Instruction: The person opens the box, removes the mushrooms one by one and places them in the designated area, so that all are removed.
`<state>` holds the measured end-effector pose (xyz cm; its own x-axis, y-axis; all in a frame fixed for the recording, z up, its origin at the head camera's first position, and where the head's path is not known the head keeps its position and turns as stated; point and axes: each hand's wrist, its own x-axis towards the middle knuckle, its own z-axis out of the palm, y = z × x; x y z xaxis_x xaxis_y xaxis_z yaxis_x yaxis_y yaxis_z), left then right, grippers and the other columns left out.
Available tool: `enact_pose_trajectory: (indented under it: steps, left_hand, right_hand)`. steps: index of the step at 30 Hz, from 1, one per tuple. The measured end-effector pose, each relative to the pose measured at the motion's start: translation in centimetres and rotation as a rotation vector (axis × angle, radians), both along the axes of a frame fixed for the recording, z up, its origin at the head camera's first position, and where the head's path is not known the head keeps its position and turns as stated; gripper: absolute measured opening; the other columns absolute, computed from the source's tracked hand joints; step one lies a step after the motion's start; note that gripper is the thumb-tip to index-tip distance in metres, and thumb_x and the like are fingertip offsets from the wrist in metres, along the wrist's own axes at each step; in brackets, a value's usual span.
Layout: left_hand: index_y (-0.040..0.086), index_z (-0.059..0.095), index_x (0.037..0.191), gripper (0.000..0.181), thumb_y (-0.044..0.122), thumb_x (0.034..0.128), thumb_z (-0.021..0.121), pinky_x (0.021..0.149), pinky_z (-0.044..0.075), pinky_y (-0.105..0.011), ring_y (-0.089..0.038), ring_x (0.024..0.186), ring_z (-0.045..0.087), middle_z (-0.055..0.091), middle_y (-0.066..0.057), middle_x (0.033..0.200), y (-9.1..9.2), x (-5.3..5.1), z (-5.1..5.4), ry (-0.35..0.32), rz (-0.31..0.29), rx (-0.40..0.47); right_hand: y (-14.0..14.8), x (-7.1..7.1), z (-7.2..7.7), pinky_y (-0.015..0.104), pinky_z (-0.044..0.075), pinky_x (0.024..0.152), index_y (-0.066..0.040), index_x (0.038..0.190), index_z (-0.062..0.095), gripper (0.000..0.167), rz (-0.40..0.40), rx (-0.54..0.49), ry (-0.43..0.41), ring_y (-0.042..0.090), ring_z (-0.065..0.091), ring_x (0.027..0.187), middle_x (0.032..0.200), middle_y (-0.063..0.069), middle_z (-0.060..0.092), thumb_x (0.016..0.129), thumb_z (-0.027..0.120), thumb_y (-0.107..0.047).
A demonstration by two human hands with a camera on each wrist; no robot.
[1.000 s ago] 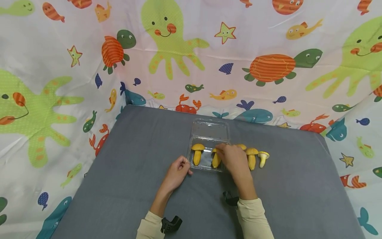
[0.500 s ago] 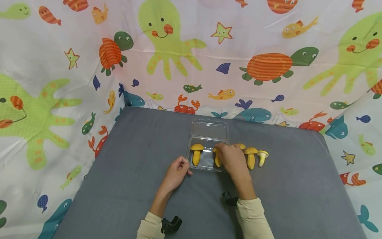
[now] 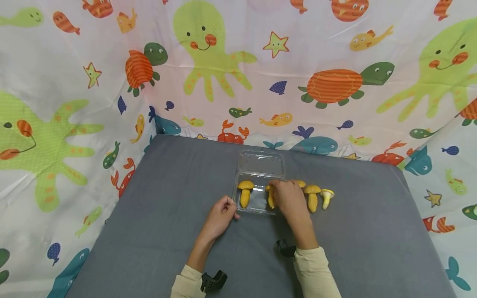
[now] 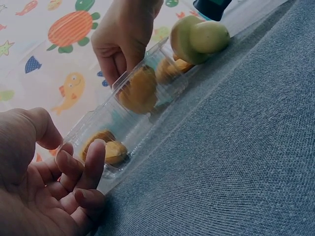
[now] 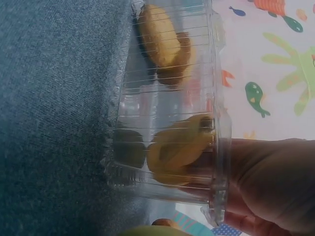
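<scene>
A clear plastic container (image 3: 258,202) lies with its lid (image 3: 261,163) folded back. Inside, at the left, is a yellow mushroom (image 3: 245,198). My right hand (image 3: 293,203) reaches over the right side and grips a second mushroom (image 3: 271,199) by its cap end; the right wrist view shows that mushroom (image 5: 179,147) through the clear wall, fingers partly hidden behind it. My left hand (image 3: 218,218) is at the container's front left corner; in the left wrist view its thumb and a finger pinch the rim, the other fingers (image 4: 96,160) loosely bent.
Right of the container, on the grey cloth (image 3: 167,207), lie a yellow mushroom (image 3: 312,199), a paler one with a white stem (image 3: 326,199) and another (image 3: 300,183) partly hidden by my right hand. A curtain (image 3: 238,62) with sea animals stands behind and at the sides.
The mushroom under my right hand has turned slightly, its stem end shifting right and standing straighter. My right hand still grips it, and my left hand stays at the corner.
</scene>
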<state>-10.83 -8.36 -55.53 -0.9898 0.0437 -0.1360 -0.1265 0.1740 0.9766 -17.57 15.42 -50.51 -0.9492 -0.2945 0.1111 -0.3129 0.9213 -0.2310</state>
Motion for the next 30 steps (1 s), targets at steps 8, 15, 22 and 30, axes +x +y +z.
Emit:
enact_pose_trajectory:
  steps: [8, 15, 22, 30]
  left_hand:
    - [0.009, 0.059, 0.092, 0.013, 0.014, 0.1043, 0.058, 0.067, 0.045, -0.027, -0.027, 0.081, 0.075, 0.069, -0.012, 0.081, -0.1, 0.1, -0.1, 0.01, -0.025, 0.006]
    - [0.009, 0.06, 0.092, 0.013, 0.012, 0.1043, 0.058, 0.068, 0.045, -0.027, -0.027, 0.081, 0.075, 0.069, -0.012, 0.081, -0.3, 0.2, -0.2, 0.006, -0.018, 0.009]
    - [0.009, 0.059, 0.093, 0.012, 0.012, 0.1047, 0.058, 0.067, 0.043, -0.027, -0.034, 0.084, 0.075, 0.069, -0.015, 0.083, -0.1, 0.3, -0.1, 0.004, -0.004, 0.013]
    - [0.004, 0.058, 0.091, 0.014, 0.004, 0.105, 0.055, 0.067, 0.042, -0.026, -0.045, 0.086, 0.073, 0.067, -0.026, 0.085, 0.1, -0.1, 0.0, -0.011, 0.006, 0.007]
  right_hand:
    - [0.5, 0.2, -0.5, 0.042, 0.056, 0.073, -0.007, 0.121, 0.079, 0.028, 0.005, -0.128, 0.027, 0.023, 0.062, 0.069, 0.089, 0.009, 0.078, 0.094, 0.073, 0.0]
    - [1.2, 0.6, -0.4, 0.04, 0.052, 0.067, -0.01, 0.129, 0.076, 0.034, -0.009, -0.211, 0.033, 0.023, 0.061, 0.07, 0.092, 0.009, 0.078, 0.096, 0.073, -0.005]
    - [1.9, 1.4, -0.3, 0.036, 0.042, 0.06, -0.01, 0.131, 0.075, 0.033, -0.02, -0.383, 0.115, 0.019, 0.054, 0.062, 0.118, 0.013, 0.078, 0.098, 0.072, -0.007]
    - [3.4, 1.8, -0.5, 0.027, 0.029, 0.041, -0.017, 0.131, 0.076, 0.035, -0.073, -0.514, 0.194, 0.003, 0.027, 0.04, 0.095, 0.011, 0.078, 0.097, 0.073, -0.007]
